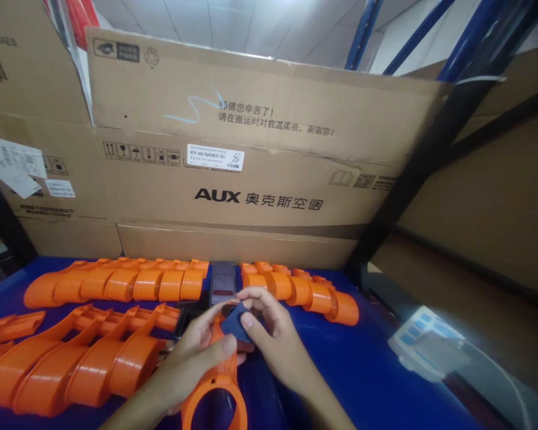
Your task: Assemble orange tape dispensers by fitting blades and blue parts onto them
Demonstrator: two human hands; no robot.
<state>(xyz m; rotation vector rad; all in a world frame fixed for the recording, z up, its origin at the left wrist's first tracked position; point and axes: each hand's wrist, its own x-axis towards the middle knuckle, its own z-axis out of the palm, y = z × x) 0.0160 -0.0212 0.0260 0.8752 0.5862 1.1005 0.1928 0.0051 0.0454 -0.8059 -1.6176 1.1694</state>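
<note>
Taking the two hands as the middle of the dial, the left hand [206, 341] is curled round the upper part of an orange ring piece [189, 405], whose ring hangs toward six o'clock, over the worktop [323, 364]. The right hand [271, 325] pinches a dark blue piece [236, 321] between thumb and fingers, up against the orange one's top end.

Similar orange parts crowd the left: a far row [121, 285] at ten o'clock and a nearer row [89, 364] at nine, its last part close against the left forearm. Another row [300, 292] stands at two, just beyond the right hand. A grey box [223, 282] sits at twelve, directly behind the fingers.

Farther back, a cardboard wall [260, 233] closes off the worktop's far edge, with dark posts [392, 206] at ten and two. Blue surface stretches from three to five, up to a white device [424, 343] with a cable near the right edge.
</note>
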